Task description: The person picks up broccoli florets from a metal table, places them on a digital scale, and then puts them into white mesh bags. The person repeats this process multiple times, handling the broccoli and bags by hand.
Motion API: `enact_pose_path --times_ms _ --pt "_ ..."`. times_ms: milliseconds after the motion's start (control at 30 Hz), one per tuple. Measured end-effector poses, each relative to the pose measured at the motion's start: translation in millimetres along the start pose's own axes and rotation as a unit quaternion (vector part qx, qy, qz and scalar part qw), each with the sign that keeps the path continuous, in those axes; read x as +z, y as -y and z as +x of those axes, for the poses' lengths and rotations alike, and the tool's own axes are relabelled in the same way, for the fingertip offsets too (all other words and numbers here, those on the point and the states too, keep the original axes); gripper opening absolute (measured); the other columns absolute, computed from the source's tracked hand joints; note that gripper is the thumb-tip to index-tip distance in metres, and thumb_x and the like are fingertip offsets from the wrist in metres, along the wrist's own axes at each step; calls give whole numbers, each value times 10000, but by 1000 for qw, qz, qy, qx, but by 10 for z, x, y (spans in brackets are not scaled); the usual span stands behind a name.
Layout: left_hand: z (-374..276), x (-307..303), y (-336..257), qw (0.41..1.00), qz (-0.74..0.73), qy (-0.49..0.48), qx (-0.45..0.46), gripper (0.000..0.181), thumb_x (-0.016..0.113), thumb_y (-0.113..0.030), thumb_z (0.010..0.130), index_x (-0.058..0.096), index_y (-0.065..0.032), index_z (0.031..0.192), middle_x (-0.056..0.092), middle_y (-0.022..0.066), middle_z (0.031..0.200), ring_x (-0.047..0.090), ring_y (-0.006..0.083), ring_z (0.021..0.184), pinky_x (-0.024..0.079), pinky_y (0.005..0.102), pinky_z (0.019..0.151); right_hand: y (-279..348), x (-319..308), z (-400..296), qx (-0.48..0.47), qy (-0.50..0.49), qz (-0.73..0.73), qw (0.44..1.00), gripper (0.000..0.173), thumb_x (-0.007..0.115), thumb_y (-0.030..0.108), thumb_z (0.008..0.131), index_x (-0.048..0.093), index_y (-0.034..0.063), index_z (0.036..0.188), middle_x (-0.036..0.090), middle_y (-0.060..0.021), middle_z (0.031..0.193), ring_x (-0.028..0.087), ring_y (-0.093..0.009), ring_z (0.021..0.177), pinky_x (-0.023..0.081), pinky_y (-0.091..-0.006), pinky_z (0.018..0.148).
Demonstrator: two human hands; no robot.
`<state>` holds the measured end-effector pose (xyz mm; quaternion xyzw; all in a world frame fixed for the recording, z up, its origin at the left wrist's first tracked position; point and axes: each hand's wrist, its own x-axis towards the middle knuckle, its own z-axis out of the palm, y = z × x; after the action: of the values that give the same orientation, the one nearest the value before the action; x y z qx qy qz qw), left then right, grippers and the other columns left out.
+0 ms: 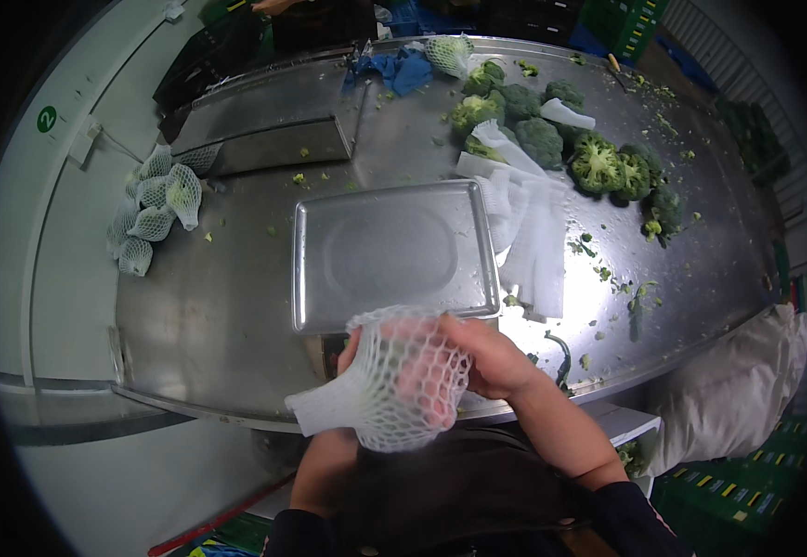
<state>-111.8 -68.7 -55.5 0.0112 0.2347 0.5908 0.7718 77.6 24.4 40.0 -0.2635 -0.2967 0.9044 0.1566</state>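
A white foam mesh sleeve (pixel 403 390), stretched wide, is between my two hands at the table's near edge. My right hand (pixel 490 355) grips its upper right rim, with fingers showing through the mesh. Mostly behind the sleeve, my left hand (pixel 349 351) holds it from the left; a narrow unstretched end sticks out to the left. Whether anything lies inside the sleeve is hard to tell. Just beyond is the steel pan of a scale (pixel 393 257). Flat white mesh sleeves (pixel 539 237) lie to its right, below a pile of broccoli heads (pixel 539 143).
Sleeved broccoli heads (pixel 160 202) are grouped at the table's left edge beside a raised steel box (pixel 271 143). A blue cloth (pixel 403 69) and a knife (pixel 614 64) lie at the far side. Broccoli scraps (pixel 605 273) dot the right side. A pale sack (pixel 731 390) hangs at the right edge.
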Motion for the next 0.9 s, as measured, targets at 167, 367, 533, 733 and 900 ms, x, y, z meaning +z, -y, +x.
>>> enact_pose_path --times_ms 167,367,533,733,900 --pt "66 147 -135 998 -11 -46 52 750 372 -664 876 452 -62 1317 553 151 1246 584 263 1078 485 410 933 -162 -77 344 -30 -44 313 948 402 375 308 998 529 2 1208 646 -114 1067 656 -180 804 556 -276 706" --pt "746 -227 -750 941 -171 27 289 662 386 -584 913 444 -75 1333 551 136 1260 561 285 1117 464 433 961 -376 -205 842 72 -32 239 968 225 526 232 947 569 35 1048 570 -35 742 526 -104 531 413 -186 419" --pt "1380 233 -2455 913 27 -185 362 386 368 -258 965 508 -67 1269 566 133 1234 555 283 1128 468 475 945 -70 -354 886 82 -138 122 979 149 535 191 943 552 70 1028 474 -7 665 396 -70 458 273 -182 363" --pt "2356 -300 -4769 884 138 -174 411 309 468 -262 943 557 -26 1122 605 143 1042 547 261 763 451 347 559 197 -996 730 -30 -193 107 975 140 531 173 944 556 72 1039 517 -32 711 453 -79 472 315 -183 376" --pt "2768 -742 -6213 901 80 -304 298 567 557 -354 882 431 4 1303 463 209 1294 482 397 1141 478 480 896 443 -1296 593 -77 -246 49 965 150 518 163 947 559 59 1047 546 -49 682 506 -98 492 360 -201 390"
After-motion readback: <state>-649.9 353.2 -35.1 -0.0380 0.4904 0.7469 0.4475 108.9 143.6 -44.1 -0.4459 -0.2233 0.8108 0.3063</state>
